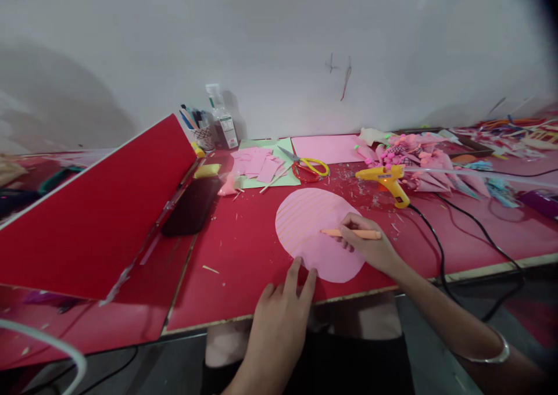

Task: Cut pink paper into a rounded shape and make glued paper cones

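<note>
A pink paper circle [311,223] lies on the red table [244,250], with thin orange lines drawn across its upper left part. My right hand [368,245] is closed on an orange marker [351,233], its tip resting on the circle near the middle. My left hand [279,319] lies at the table's front edge, fingers stretched out, fingertips touching the circle's lower left rim.
A yellow glue gun [386,180] with a black cord lies behind the circle. Yellow-handled scissors [309,165] and pink paper scraps [257,164] sit on a green sheet. A tilted red board [100,209] stands left. Pink cones [418,162] pile up right. A pen cup [201,130] stands by the wall.
</note>
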A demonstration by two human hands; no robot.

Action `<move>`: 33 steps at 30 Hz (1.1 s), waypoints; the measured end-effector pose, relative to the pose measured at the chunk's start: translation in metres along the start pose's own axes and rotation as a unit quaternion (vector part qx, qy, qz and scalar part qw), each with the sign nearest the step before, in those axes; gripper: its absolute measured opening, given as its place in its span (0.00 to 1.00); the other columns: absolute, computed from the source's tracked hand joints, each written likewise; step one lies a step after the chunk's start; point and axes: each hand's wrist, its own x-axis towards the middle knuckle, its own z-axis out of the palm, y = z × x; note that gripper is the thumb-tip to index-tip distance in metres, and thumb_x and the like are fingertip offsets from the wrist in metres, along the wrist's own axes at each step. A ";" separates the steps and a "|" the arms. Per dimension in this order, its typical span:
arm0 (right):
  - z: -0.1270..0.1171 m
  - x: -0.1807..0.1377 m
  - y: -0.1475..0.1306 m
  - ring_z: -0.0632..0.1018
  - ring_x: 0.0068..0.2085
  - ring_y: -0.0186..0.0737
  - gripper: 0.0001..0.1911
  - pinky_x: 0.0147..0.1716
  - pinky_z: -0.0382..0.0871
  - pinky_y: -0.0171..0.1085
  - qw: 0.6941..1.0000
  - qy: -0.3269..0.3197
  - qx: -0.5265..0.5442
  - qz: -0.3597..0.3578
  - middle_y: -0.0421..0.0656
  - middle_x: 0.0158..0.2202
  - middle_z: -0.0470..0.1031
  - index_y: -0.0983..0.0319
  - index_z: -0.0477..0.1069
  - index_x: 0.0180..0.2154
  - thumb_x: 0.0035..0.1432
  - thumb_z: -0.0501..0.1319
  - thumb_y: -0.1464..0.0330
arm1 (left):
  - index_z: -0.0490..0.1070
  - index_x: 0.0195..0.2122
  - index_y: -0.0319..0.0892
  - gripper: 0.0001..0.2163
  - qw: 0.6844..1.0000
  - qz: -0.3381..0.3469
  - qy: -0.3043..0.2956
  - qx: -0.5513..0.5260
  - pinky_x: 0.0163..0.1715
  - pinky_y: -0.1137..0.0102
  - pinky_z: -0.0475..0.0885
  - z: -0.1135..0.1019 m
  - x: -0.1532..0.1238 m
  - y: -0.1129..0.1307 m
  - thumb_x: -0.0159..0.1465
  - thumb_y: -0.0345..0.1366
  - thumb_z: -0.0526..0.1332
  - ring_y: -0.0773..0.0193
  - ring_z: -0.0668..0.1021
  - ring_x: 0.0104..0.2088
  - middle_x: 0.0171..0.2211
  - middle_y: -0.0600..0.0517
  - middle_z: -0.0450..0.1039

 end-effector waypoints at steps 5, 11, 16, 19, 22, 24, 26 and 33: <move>-0.020 -0.002 0.008 0.69 0.21 0.32 0.09 0.21 0.63 0.31 0.995 0.081 -0.058 0.006 0.37 0.21 0.68 0.61 0.63 0.25 0.54 0.55 0.64 | 0.61 0.54 0.47 0.29 1.000 -0.004 0.000 0.007 0.29 0.65 0.75 0.002 0.001 0.000 0.52 0.19 0.51 0.63 0.78 0.28 0.55 0.44 0.61; -0.040 -0.004 0.014 0.72 0.23 0.36 0.08 0.23 0.63 0.33 0.973 0.171 -0.157 0.003 0.38 0.20 0.69 0.60 0.63 0.23 0.52 0.56 0.65 | 0.61 0.54 0.47 0.29 1.000 -0.003 0.004 0.007 0.29 0.65 0.75 0.002 0.001 0.000 0.51 0.19 0.51 0.64 0.77 0.28 0.56 0.44 0.61; -0.046 -0.005 0.017 0.71 0.22 0.35 0.08 0.21 0.62 0.32 0.961 0.210 -0.179 0.009 0.38 0.19 0.68 0.60 0.63 0.24 0.52 0.55 0.64 | 0.61 0.54 0.47 0.29 1.000 -0.009 -0.004 0.012 0.29 0.66 0.75 0.001 0.002 0.000 0.51 0.19 0.51 0.64 0.77 0.28 0.56 0.45 0.61; -0.048 -0.004 0.023 0.71 0.21 0.35 0.08 0.20 0.62 0.32 0.958 0.226 -0.177 0.021 0.38 0.19 0.68 0.60 0.63 0.25 0.52 0.55 0.63 | 0.61 0.54 0.47 0.30 1.000 -0.009 -0.008 0.013 0.29 0.66 0.75 0.000 0.002 0.001 0.51 0.19 0.51 0.64 0.77 0.27 0.56 0.45 0.61; -0.049 -0.005 0.027 0.70 0.20 0.34 0.08 0.19 0.62 0.32 0.953 0.260 -0.154 0.022 0.38 0.20 0.67 0.60 0.62 0.27 0.52 0.55 0.63 | 0.61 0.54 0.47 0.29 1.000 -0.007 -0.007 0.011 0.30 0.66 0.75 -0.001 0.002 0.001 0.52 0.19 0.51 0.64 0.77 0.28 0.55 0.45 0.61; -0.046 -0.008 0.024 0.69 0.20 0.33 0.08 0.19 0.63 0.32 0.958 0.265 -0.107 0.010 0.38 0.20 0.67 0.60 0.62 0.28 0.53 0.55 0.62 | 0.61 0.54 0.47 0.28 1.000 -0.007 -0.003 0.010 0.30 0.66 0.75 -0.001 0.002 0.002 0.52 0.19 0.51 0.64 0.77 0.28 0.55 0.45 0.61; -0.037 -0.012 0.015 0.70 0.22 0.34 0.09 0.21 0.65 0.32 0.972 0.229 -0.054 -0.003 0.38 0.21 0.67 0.60 0.62 0.29 0.53 0.56 0.61 | 0.61 0.54 0.47 0.28 1.000 -0.008 -0.002 0.008 0.31 0.66 0.75 -0.001 0.002 0.002 0.53 0.19 0.50 0.65 0.78 0.28 0.55 0.44 0.61; 0.027 -0.009 -0.019 0.71 0.25 0.32 0.08 0.25 0.65 0.32 0.998 -0.039 0.041 -0.020 0.38 0.24 0.69 0.61 0.64 0.29 0.55 0.55 0.63 | 0.59 0.55 0.47 0.27 1.000 -0.009 -0.013 -0.001 0.32 0.66 0.75 0.000 0.002 0.002 0.54 0.20 0.51 0.63 0.78 0.31 0.56 0.44 0.60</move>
